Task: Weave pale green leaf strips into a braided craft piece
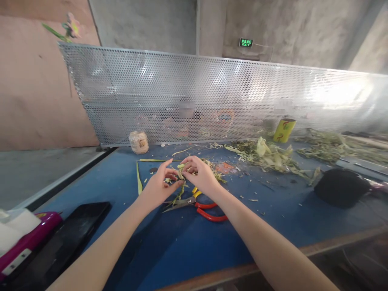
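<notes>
A: Where do your two hands meet?
B: Your left hand (160,182) and right hand (198,173) face each other above the blue tabletop (182,250), at a small pale-green plant strand (181,173) between the fingertips.

A: What is the state of your fingers?
B: Your left fingers curve, half open, the thumb set apart from the forefinger. Your right fingers are bent more closely, thumb near the fingertips. Both sets reach the strand; which of them actually grips it cannot be told, the fingers partly hiding it.

A: What lies around them?
B: Scissors (191,200) with red and yellow handles lie just below your hands, near your right forearm. Leaf strips lie beyond and to the left, one long strip (139,178) pointing toward you. A heap of dry plant fibre (266,155) spreads to the right, a yellow can (284,130) standing behind it. A whitish roll (138,142) stands near the perforated metal panel (169,89).
</notes>
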### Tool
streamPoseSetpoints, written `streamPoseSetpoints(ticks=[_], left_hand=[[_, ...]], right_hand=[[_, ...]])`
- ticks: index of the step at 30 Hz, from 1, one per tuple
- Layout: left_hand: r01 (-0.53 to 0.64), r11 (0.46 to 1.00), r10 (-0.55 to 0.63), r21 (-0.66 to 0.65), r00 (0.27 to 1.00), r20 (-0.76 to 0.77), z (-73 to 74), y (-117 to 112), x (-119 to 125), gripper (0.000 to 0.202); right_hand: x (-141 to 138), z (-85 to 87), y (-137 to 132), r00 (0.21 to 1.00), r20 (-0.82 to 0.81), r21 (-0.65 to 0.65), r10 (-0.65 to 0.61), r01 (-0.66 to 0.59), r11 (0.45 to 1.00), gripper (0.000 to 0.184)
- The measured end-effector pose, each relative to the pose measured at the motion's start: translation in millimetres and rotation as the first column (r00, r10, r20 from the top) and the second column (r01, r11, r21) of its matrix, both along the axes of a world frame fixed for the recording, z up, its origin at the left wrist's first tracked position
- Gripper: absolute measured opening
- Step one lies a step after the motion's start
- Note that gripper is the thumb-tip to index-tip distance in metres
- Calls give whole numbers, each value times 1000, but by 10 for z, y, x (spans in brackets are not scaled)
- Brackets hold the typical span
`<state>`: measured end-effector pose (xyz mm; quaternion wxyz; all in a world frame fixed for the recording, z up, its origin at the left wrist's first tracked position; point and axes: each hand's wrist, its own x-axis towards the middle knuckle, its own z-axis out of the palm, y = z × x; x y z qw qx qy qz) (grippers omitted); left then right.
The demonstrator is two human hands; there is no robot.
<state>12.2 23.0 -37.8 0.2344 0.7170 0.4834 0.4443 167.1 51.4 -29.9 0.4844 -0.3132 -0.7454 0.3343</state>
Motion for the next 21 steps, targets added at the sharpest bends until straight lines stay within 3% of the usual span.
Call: streamPoseSetpoints(ticks=[6, 9, 12, 15, 18, 21], left_hand=[[96, 990, -79, -99, 983, 166, 14, -9, 27, 63], [104, 988, -71, -111, 961, 269, 95, -48, 49, 65], [86, 988, -30, -130, 922, 386, 159, -78, 67, 70], [69, 991, -6, -117, 882, 472, 174, -85, 67, 73], [19, 996, 23, -89, 893, 449, 161, -82, 51, 72], [-40, 997, 64, -64, 897, 438, 154, -80, 34, 70]], right_hand=[[0, 91, -47, 986, -121, -129, 115, -131, 983, 24], [4, 95, -30, 985, -147, -113, 85, -103, 988, 23], [-4, 52, -3, 993, -99, -167, 63, -78, 983, 24], [-24, -1, -5, 980, -32, -246, 195, -197, 949, 24], [-35, -29, -22, 970, 4, -214, 242, -235, 948, 25], [-23, -35, -17, 986, 95, -94, 135, -126, 988, 27]])
